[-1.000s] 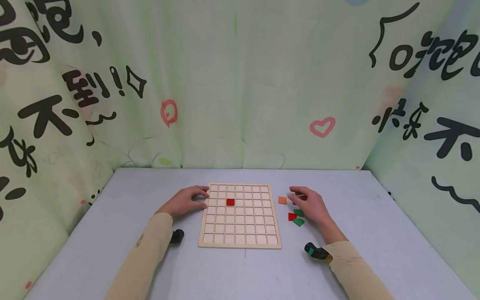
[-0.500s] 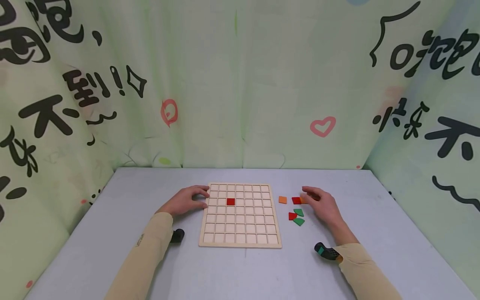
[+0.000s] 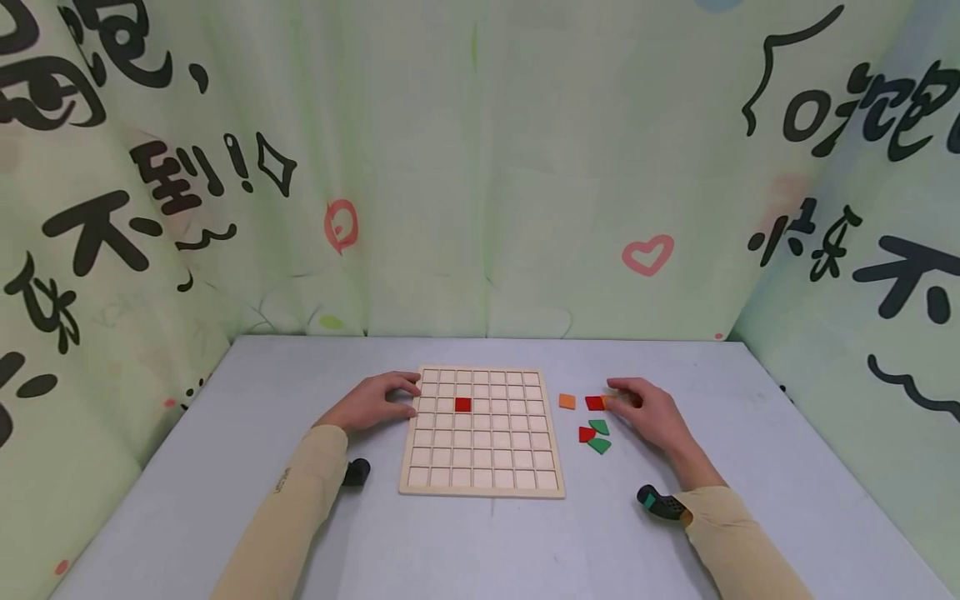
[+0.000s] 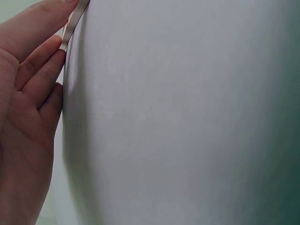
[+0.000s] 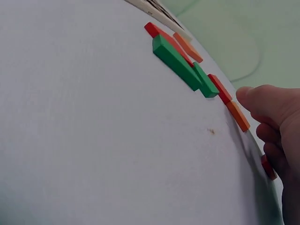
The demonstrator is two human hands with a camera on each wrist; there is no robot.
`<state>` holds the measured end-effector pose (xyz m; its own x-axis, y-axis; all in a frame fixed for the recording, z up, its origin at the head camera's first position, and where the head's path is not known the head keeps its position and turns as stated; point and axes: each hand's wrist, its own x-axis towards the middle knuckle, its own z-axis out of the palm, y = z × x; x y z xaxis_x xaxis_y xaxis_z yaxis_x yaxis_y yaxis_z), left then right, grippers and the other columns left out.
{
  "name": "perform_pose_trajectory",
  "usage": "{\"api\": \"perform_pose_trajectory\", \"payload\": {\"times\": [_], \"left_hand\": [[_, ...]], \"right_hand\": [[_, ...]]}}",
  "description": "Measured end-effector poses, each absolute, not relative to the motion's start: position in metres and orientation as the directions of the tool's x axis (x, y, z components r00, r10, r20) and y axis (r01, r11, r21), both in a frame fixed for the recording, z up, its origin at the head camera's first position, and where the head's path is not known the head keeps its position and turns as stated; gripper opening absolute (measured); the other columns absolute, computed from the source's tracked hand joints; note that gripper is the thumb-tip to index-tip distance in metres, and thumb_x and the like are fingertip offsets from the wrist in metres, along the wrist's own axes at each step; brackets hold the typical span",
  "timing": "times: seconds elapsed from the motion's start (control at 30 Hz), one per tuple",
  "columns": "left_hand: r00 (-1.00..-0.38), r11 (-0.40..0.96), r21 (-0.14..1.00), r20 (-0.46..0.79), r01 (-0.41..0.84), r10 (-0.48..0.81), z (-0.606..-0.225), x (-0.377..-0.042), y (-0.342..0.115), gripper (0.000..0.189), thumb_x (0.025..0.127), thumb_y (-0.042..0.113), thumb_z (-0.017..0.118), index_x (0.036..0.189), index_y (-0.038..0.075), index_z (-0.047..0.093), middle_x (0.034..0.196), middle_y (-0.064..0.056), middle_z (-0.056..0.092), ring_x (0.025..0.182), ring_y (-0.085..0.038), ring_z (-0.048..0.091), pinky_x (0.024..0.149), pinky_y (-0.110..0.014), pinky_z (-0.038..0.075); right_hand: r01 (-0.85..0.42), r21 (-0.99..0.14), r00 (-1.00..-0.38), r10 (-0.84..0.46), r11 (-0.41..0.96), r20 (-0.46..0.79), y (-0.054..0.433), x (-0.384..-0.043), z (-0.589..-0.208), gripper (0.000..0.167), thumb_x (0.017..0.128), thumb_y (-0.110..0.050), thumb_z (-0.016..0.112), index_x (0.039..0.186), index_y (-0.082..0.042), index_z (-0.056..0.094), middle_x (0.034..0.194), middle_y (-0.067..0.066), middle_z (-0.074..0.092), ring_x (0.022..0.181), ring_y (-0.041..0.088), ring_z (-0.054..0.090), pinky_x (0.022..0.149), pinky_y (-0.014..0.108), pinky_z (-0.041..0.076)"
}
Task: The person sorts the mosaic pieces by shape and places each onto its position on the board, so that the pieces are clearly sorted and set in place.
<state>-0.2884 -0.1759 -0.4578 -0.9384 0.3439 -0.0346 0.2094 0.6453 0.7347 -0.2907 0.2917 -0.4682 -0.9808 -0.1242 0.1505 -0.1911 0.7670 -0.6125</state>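
My left hand rests at the left edge of a wooden grid board, fingers extended at the upper left and thumb lower down. In the left wrist view its fingers are fairly straight along the board's side. One red square tile sits in a cell toward the board's upper left. On the right, my right hand hovers with relaxed fingers over an orange tile, which touches a red tile. Another red piece lies right by its fingers in the right wrist view, hidden from above.
Between board and right hand lie a separate orange tile, a red piece and two green pieces with a curved edge. The white table backs onto a printed curtain.
My right hand has moved right, off the red and orange tiles it covered before, and then settled slightly lower. The left hand stays at the board's edge.
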Motion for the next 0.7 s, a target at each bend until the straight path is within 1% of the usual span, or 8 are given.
{"api": "perform_pose_trajectory", "payload": {"times": [0.17, 0.4, 0.7], "left_hand": [[-0.941, 0.659, 0.724, -0.045, 0.201, 0.336, -0.4584, -0.2888, -0.1755, 0.030, 0.085, 0.024, 0.077, 0.113, 0.016, 0.070, 0.146, 0.000, 0.049, 0.142, -0.027, 0.034, 0.115, -0.047, 0.029], [-0.942, 0.658, 0.727, -0.045, 0.198, 0.334, -0.4587, -0.2885, -0.1748, 0.030, 0.085, 0.024, 0.077, 0.112, 0.016, 0.070, 0.147, 0.000, 0.049, 0.142, -0.027, 0.034, 0.116, -0.046, 0.028], [-0.939, 0.651, 0.727, -0.022, 0.220, 0.343, -0.4587, -0.2891, -0.1751, 0.029, 0.084, 0.023, 0.078, 0.111, 0.016, 0.071, 0.145, -0.001, 0.050, 0.141, -0.027, 0.036, 0.115, -0.046, 0.029]], "right_hand": [[-0.270, -0.559, -0.961, -0.185, 0.784, 0.205, 0.2942, -0.2914, -0.4694, 0.040, 0.091, -0.015, 0.070, 0.128, -0.001, 0.061, 0.128, 0.022, 0.059, 0.121, 0.039, 0.051, 0.100, 0.056, 0.045], [-0.302, -0.493, -0.950, -0.212, 0.816, 0.231, 0.2978, -0.2909, -0.4701, 0.040, 0.090, -0.016, 0.071, 0.126, 0.001, 0.062, 0.127, 0.023, 0.060, 0.121, 0.041, 0.051, 0.100, 0.058, 0.044], [-0.328, -0.448, -0.940, -0.241, 0.832, 0.241, 0.2989, -0.2886, -0.4704, 0.040, 0.089, -0.012, 0.071, 0.126, 0.002, 0.063, 0.125, 0.024, 0.061, 0.121, 0.043, 0.051, 0.100, 0.060, 0.043]]}}
